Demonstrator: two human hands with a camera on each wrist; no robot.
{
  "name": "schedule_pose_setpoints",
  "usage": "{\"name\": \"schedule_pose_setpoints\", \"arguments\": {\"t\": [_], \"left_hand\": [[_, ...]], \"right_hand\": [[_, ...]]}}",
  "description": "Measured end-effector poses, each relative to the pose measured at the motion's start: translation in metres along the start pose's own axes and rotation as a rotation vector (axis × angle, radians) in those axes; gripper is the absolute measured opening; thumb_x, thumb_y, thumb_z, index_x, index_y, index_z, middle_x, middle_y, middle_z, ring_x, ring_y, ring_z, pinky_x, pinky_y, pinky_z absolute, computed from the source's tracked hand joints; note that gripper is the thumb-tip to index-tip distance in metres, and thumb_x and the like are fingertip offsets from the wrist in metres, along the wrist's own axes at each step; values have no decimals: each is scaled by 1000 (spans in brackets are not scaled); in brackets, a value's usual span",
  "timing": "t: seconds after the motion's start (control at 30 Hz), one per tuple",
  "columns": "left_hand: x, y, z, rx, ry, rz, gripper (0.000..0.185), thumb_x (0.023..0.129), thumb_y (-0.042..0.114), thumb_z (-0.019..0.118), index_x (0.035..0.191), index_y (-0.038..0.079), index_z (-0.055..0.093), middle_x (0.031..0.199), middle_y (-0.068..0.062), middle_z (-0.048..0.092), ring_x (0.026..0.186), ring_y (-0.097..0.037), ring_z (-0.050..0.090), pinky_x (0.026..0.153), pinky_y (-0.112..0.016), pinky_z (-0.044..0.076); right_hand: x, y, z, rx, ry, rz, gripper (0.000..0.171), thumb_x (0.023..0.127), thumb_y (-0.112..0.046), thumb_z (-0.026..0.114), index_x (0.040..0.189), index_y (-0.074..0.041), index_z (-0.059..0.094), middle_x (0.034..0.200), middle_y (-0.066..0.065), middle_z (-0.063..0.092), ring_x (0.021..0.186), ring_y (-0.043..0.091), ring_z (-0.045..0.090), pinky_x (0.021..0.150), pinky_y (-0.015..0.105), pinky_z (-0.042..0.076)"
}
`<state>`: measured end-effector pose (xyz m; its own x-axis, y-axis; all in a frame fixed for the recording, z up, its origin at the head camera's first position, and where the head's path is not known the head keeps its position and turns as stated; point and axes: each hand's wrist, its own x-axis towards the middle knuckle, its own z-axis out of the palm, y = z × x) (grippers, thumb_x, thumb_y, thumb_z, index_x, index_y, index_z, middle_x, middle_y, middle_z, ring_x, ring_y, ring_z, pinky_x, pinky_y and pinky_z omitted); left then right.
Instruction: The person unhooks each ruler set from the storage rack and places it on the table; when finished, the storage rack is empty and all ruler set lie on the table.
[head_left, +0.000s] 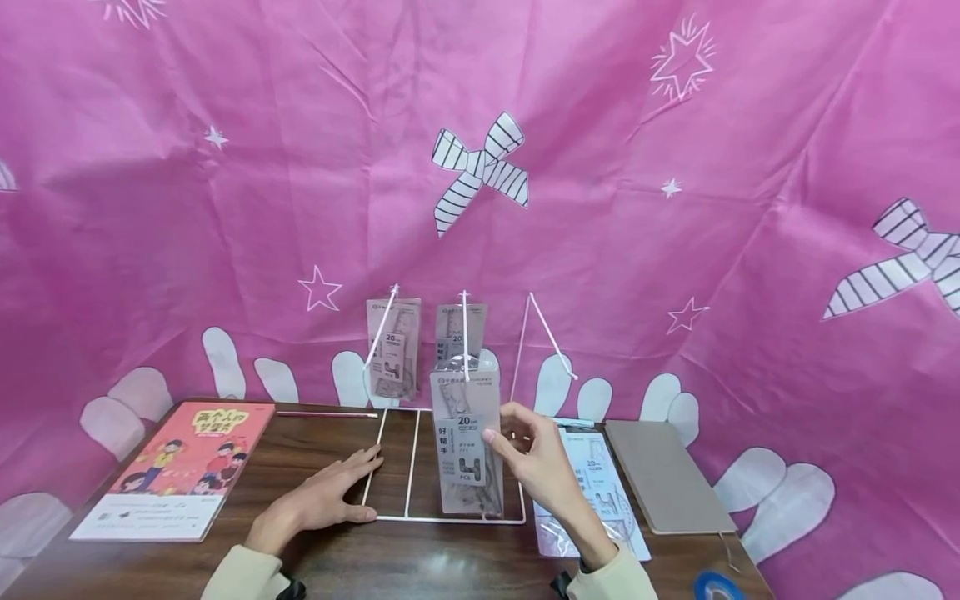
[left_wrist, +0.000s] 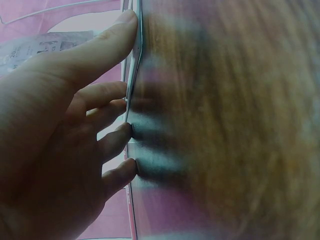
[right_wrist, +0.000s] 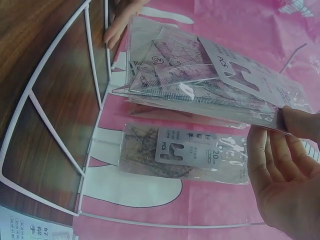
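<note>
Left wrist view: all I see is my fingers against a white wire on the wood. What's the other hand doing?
Observer: The right hand pinches a ruler-set pack by its side edge, at the middle hook of the wire rack.
Operator: Is that the only one up there?
Observer: No. A rear pack hangs further back on the same hook, and a left pack hangs on the hook beside it.
Operator: Any hook free?
Observer: The right hook is bare, and a flat pack lies on the table beside the rack.
</note>
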<state>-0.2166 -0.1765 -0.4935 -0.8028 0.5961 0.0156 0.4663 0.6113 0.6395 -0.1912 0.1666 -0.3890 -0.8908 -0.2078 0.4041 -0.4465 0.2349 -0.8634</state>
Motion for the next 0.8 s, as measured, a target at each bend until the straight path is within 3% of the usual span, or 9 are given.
{"name": "schedule_pose_setpoints", "arguments": {"t": [0.47,0.8], "left_hand": [[-2,2,-1,-4,-7,10,85,93,39,78,153,-10,43,165,-32,28,150,-57,24,118,-77,18],[-1,1,1,14,-2,20,86,92,40,78,153,-10,43,165,-32,29,150,-56,26,118,-76,19]], "right_hand": [[-10,-9,-2,13,-8,-10,12,94,-7,77,107,-8,74,93,8,76,82,18,73,73,34,65],[-20,-21,-4,-23,-1,8,15,94,-12,78,109,-14,75,94,1,76,85,19,73,76,35,64]]}}
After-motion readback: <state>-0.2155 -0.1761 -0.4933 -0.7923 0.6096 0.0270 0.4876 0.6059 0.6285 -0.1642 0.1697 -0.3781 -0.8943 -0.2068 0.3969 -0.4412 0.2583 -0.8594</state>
